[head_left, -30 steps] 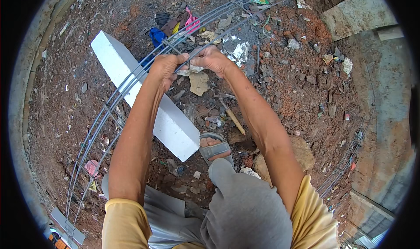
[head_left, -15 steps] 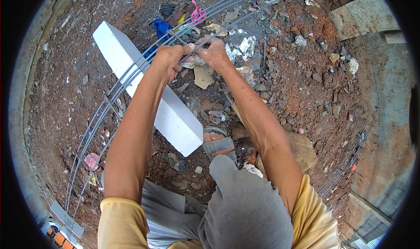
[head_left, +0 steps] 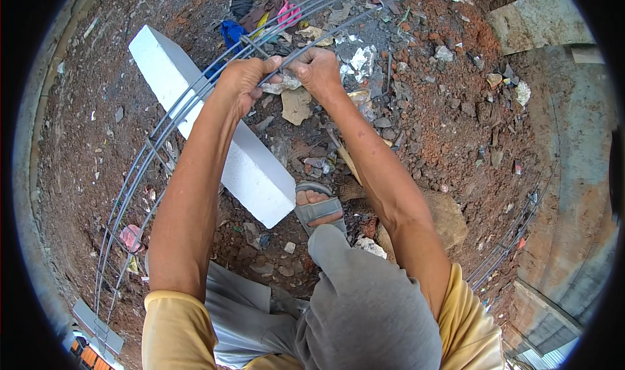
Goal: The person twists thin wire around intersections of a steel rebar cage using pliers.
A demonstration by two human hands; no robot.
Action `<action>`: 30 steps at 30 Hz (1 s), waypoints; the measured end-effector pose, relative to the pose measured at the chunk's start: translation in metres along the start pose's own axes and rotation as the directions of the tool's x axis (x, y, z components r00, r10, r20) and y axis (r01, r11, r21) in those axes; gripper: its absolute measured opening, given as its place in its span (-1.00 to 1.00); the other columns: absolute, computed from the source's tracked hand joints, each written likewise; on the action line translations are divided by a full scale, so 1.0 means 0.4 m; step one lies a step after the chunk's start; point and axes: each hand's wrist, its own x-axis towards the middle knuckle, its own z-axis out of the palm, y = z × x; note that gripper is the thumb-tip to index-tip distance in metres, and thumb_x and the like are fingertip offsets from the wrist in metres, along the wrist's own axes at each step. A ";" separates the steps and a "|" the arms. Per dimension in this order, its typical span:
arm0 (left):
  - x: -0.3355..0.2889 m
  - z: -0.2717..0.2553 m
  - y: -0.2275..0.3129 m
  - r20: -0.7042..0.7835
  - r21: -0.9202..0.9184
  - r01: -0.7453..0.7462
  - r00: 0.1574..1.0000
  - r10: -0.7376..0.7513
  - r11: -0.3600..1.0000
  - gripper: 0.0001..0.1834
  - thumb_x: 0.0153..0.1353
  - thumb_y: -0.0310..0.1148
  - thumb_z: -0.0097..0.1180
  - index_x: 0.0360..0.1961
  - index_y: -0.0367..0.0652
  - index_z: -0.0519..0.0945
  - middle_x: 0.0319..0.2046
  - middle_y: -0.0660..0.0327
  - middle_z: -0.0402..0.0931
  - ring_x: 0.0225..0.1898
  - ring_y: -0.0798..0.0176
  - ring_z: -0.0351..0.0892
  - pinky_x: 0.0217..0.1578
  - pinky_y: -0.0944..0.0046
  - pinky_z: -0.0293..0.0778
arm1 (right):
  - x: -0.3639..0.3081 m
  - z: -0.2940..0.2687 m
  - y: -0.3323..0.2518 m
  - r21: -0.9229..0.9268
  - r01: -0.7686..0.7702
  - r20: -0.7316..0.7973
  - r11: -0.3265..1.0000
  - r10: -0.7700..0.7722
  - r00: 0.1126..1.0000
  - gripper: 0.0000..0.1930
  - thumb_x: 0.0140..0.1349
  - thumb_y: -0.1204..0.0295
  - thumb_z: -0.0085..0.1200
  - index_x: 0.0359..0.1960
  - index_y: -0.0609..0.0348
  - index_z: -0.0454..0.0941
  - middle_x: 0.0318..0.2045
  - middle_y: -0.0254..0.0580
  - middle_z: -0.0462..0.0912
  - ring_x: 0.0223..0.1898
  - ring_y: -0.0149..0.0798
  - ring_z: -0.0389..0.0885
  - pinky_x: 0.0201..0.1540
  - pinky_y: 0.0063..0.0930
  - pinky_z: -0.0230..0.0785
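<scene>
A long cage of thin grey steel rebar [head_left: 189, 97] with small tie hoops runs from the lower left to the top of the view. It rests across a long white block [head_left: 257, 168] lying on the dirt. My left hand [head_left: 246, 83] is closed around the nearest bar of the cage, thumb toward the right. Just beside it, my right hand [head_left: 317, 74] has its fingers curled and pinched on the same bar. Whether a tie wire is between the fingertips is too small to make out.
Rubble and litter cover the reddish soil: blue cloth [head_left: 232, 33], crumpled foil [head_left: 363, 63] and a flat stone [head_left: 297, 106]. A wooden handle [head_left: 347, 162] lies under my right forearm. My sandalled foot [head_left: 318, 205] is by the block's near end. More rebar [head_left: 504, 246] lies along the right.
The whole view has shifted slightly, so things sit a little further left and up. Both hands stay at the same stretch of rebar, with only small finger movement.
</scene>
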 end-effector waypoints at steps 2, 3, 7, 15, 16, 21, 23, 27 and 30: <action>-0.005 -0.011 -0.002 0.014 0.005 -0.023 1.000 0.023 1.000 -0.87 0.32 -0.28 0.44 -0.28 -0.05 0.74 -0.43 0.29 0.70 -0.60 0.52 0.32 -0.63 0.42 -0.05 | -0.012 -0.031 -0.073 -0.275 -0.042 0.062 0.960 0.062 0.996 -0.53 0.02 0.08 0.55 -0.40 0.33 0.76 -0.42 0.12 0.78 -0.30 0.10 0.78 -0.15 -0.12 0.59; -0.010 -0.010 0.002 -0.002 -0.003 -0.033 0.999 0.033 0.999 -0.88 0.31 -0.29 0.44 -0.28 -0.06 0.74 -0.44 0.29 0.69 -0.58 0.52 0.34 -0.62 0.42 -0.04 | -0.021 -0.068 -0.130 -0.279 -0.043 0.064 0.959 0.063 0.996 -0.53 0.02 0.08 0.55 -0.40 0.33 0.76 -0.42 0.12 0.78 -0.30 0.10 0.78 -0.15 -0.12 0.59; -0.011 -0.003 0.005 -0.003 -0.010 -0.045 0.999 0.045 0.999 -0.88 0.30 -0.33 0.43 -0.28 -0.10 0.74 -0.44 0.31 0.68 -0.55 0.51 0.38 -0.59 0.41 -0.01 | -0.014 -0.142 -0.250 -0.576 0.184 0.176 0.797 -0.099 0.979 -0.71 0.16 0.21 0.41 -0.24 0.19 0.82 -0.32 0.20 0.78 -0.16 0.21 0.78 0.00 -0.02 0.61; 0.000 -0.014 -0.008 -0.006 -0.027 -0.055 0.998 0.055 0.998 -0.87 0.30 -0.33 0.43 -0.26 -0.10 0.72 -0.44 0.34 0.65 -0.54 0.52 0.40 -0.59 0.42 0.00 | 0.154 -0.028 -0.280 -0.463 0.583 0.722 0.668 -0.098 0.685 -0.75 0.19 0.46 0.24 -0.11 0.14 0.82 -0.34 0.02 0.79 -0.27 -0.05 0.74 -0.10 -0.15 0.57; -0.003 -0.014 -0.006 0.002 -0.027 -0.058 0.998 0.058 0.998 -0.87 0.31 -0.32 0.43 -0.26 -0.09 0.72 -0.45 0.34 0.64 -0.54 0.52 0.38 -0.59 0.41 -0.01 | 0.171 -0.019 -0.285 -0.464 0.546 0.788 0.697 0.043 0.615 -0.76 0.22 0.44 0.26 -0.09 0.14 0.82 -0.39 -0.03 0.78 -0.33 -0.14 0.70 -0.14 -0.20 0.55; -0.001 0.000 -0.007 0.036 -0.051 -0.039 0.998 0.041 0.998 -0.86 0.34 -0.27 0.40 -0.26 -0.09 0.73 -0.46 0.34 0.63 -0.56 0.49 0.22 -0.56 0.39 -0.02 | 0.266 -0.048 -0.230 -0.409 0.509 0.867 0.758 0.148 0.476 -0.78 0.28 0.37 0.29 -0.12 0.19 0.81 -0.44 -0.20 0.73 -0.36 -0.28 0.59 -0.20 -0.25 0.47; 0.000 0.007 -0.007 0.011 -0.025 -0.047 0.999 0.048 0.999 -0.86 0.34 -0.27 0.40 -0.27 -0.08 0.74 -0.47 0.34 0.63 -0.56 0.49 0.21 -0.56 0.38 -0.03 | 0.269 -0.054 -0.228 -0.353 0.433 0.884 0.829 0.145 0.444 -0.78 0.28 0.33 0.32 -0.19 0.23 0.80 -0.43 -0.25 0.75 -0.37 -0.31 0.58 -0.23 -0.24 0.46; 0.018 -0.031 -0.023 -0.002 -0.006 -0.051 0.999 0.051 0.999 -0.80 0.31 -0.20 0.45 -0.33 -0.06 0.74 -0.48 0.32 0.64 -0.57 0.47 0.17 -0.56 0.35 -0.02 | 0.235 -0.025 -0.274 -0.427 0.593 0.871 0.682 0.134 0.473 -0.80 0.28 0.35 0.32 -0.21 0.23 0.78 -0.43 -0.22 0.74 -0.39 -0.30 0.59 -0.23 -0.28 0.49; 0.020 -0.016 -0.017 0.014 0.018 -0.042 0.999 0.041 0.999 -0.75 0.28 -0.16 0.49 -0.36 -0.08 0.73 -0.48 0.30 0.65 -0.59 0.47 0.13 -0.58 0.36 -0.03 | 0.206 -0.048 -0.220 -0.452 0.594 0.815 0.666 0.038 0.578 -0.85 0.29 0.40 0.28 -0.24 0.22 0.77 -0.42 -0.12 0.76 -0.39 -0.19 0.67 -0.24 -0.25 0.53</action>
